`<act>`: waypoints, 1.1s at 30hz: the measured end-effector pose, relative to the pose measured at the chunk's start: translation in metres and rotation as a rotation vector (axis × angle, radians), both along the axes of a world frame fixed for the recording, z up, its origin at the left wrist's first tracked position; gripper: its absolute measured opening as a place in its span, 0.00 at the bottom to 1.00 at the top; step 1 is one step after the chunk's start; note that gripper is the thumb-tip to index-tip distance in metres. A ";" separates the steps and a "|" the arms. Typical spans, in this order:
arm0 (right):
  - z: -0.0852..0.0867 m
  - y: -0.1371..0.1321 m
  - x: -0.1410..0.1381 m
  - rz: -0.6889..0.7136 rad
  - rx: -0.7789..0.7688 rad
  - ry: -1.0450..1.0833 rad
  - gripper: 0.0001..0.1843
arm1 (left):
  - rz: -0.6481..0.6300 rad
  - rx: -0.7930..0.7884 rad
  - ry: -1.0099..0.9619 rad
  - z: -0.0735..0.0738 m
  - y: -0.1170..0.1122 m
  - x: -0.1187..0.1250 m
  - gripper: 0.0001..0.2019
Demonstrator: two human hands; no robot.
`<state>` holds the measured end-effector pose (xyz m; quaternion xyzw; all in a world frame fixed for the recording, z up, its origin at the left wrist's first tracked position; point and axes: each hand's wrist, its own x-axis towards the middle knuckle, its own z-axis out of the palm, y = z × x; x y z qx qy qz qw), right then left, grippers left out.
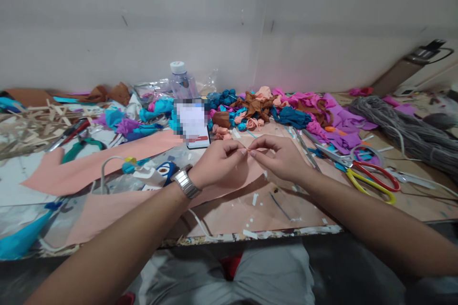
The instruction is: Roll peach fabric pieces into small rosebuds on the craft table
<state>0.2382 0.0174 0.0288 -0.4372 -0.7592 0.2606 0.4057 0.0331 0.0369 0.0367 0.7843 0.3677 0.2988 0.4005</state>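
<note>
My left hand [222, 159], with a metal watch on the wrist, is closed in a pinch. My right hand [279, 155] pinches too, its fingertips almost touching those of the left. Between them runs a thin orange strand [248, 150], mostly hidden by the fingers; its material is too small to tell. Just under both hands lies a sheet of peach paper [236, 183] on the worktable. Behind the left hand a phone [199, 141] leans upright, its screen blurred.
Crumpled coloured paper pieces [257, 109] line the back, beside a plastic bottle [183, 83]. Scissors with red and yellow handles [374, 181] lie right, near a grey cord bundle [404, 128]. Left are green-handled pliers [80, 147], wooden sticks [39, 126] and a white charger [148, 174].
</note>
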 end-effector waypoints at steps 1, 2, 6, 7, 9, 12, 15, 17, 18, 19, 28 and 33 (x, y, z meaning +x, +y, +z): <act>0.000 0.000 0.000 -0.005 0.009 -0.005 0.04 | 0.000 -0.015 -0.005 0.000 0.000 0.000 0.14; 0.001 0.000 -0.001 -0.011 0.020 -0.008 0.04 | -0.002 -0.032 -0.009 -0.001 0.001 0.000 0.14; 0.000 -0.001 -0.001 -0.003 0.073 -0.031 0.05 | -0.003 -0.074 -0.016 -0.002 0.002 0.000 0.11; -0.001 -0.001 -0.001 0.006 0.090 -0.039 0.05 | 0.000 -0.079 -0.019 -0.002 0.002 0.000 0.11; -0.002 -0.001 0.000 0.023 0.128 -0.053 0.05 | 0.003 -0.093 -0.033 -0.001 0.003 0.000 0.12; -0.003 -0.001 0.001 0.038 0.176 -0.066 0.06 | -0.001 -0.107 -0.052 0.000 0.003 0.000 0.11; -0.002 0.000 0.001 0.056 0.191 -0.071 0.07 | 0.009 -0.114 -0.056 0.000 0.003 0.001 0.11; -0.002 -0.001 0.001 0.058 0.195 -0.073 0.07 | 0.015 -0.115 -0.055 0.000 0.003 0.001 0.11; -0.002 -0.001 0.001 0.055 0.197 -0.072 0.07 | 0.015 -0.108 -0.054 -0.001 0.003 0.001 0.10; -0.002 -0.001 0.001 0.049 0.197 -0.068 0.07 | 0.015 -0.100 -0.052 -0.001 0.003 0.001 0.10; 0.000 -0.002 0.000 0.007 0.089 -0.022 0.06 | 0.016 -0.073 -0.034 0.000 0.001 0.001 0.10; 0.001 -0.001 -0.003 0.007 -0.055 0.092 0.04 | 0.001 -0.049 -0.011 0.000 0.000 0.001 0.11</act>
